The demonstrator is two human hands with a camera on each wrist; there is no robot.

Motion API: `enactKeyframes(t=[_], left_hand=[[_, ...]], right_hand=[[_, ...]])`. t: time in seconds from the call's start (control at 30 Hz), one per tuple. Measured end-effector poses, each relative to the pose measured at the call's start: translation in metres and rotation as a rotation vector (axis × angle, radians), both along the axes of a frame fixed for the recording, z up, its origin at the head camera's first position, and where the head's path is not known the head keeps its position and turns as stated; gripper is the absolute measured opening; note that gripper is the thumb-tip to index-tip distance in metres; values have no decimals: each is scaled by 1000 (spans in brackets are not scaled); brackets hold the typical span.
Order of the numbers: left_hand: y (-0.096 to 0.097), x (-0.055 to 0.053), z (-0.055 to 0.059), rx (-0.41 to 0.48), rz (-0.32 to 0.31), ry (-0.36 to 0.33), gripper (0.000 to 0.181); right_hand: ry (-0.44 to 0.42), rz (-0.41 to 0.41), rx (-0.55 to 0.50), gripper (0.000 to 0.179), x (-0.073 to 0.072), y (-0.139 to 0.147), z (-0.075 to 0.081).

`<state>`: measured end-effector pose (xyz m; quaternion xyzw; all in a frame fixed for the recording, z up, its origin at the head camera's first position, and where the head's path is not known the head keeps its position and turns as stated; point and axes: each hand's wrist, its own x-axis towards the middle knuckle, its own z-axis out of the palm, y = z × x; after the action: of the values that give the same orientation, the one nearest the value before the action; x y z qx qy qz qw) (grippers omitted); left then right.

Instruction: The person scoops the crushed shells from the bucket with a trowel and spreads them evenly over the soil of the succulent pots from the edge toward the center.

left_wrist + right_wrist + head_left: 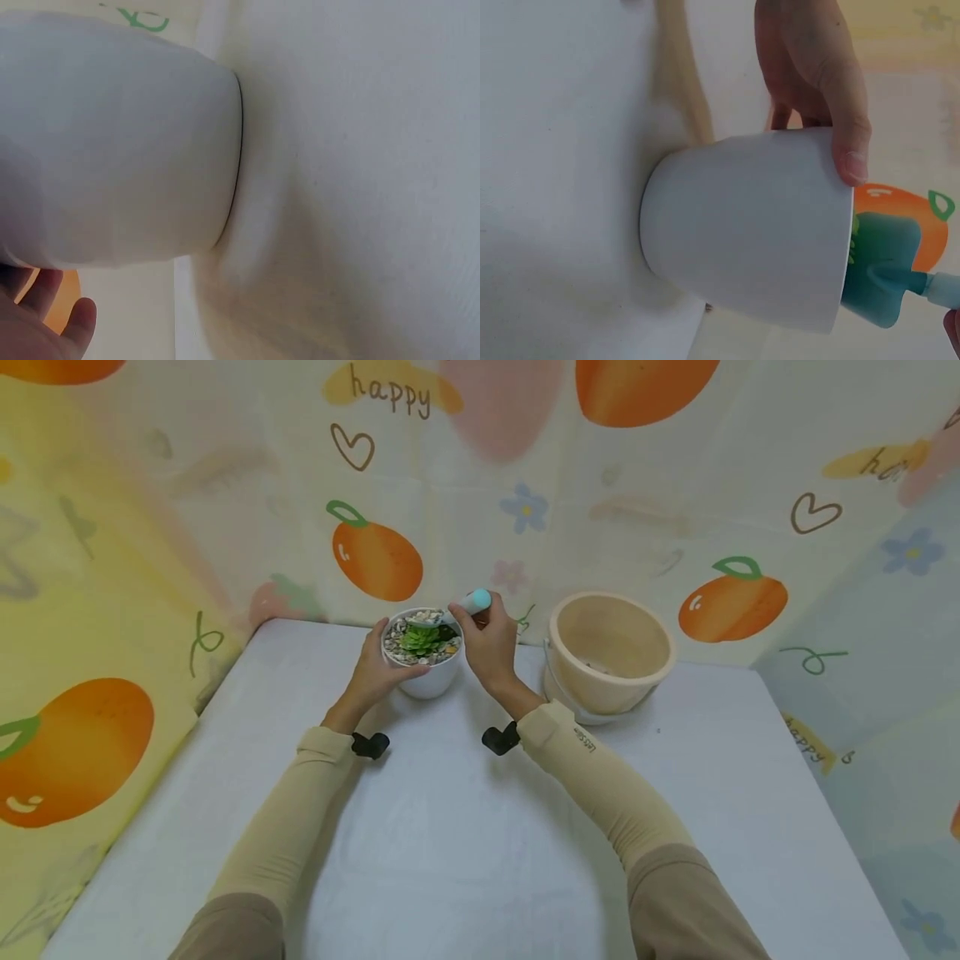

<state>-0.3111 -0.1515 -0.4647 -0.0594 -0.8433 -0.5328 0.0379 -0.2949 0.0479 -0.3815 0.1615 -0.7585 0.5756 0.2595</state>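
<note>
A small white plant pot stands on the table, filled with mixed pebbles around a green succulent. My left hand grips the pot from its left side, the thumb lying along the front near the rim. In my right hand is a small garden shovel with a pale blue handle, held above the pot. Its teal blade is over the pot's mouth in the right wrist view, and pebbles appear on it in the head view. The left wrist view shows the pot's plain side.
To the right of the pot stands a cream bucket with a lowered handle and a few small bits at its bottom. A white cloth covers the table. Behind it hangs a printed curtain with oranges.
</note>
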Motion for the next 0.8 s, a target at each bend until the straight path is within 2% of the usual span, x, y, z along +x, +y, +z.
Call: enactKeyframes(t=[0.3,0.57,0.67,0.8], left_hand=[[9,8,1,26,63,9,116],[17,12,-1,1,124,43,115],[14,11,-2,-10,112,36,117],[7,6,-2,9,59,18,117]], right_hand=[[47,-9,18,33,3,-1,1],[76,-1,25,36,2,0,1],[77,0,24,36,1,0,1],[61,-4,17,35,0,0,-1]])
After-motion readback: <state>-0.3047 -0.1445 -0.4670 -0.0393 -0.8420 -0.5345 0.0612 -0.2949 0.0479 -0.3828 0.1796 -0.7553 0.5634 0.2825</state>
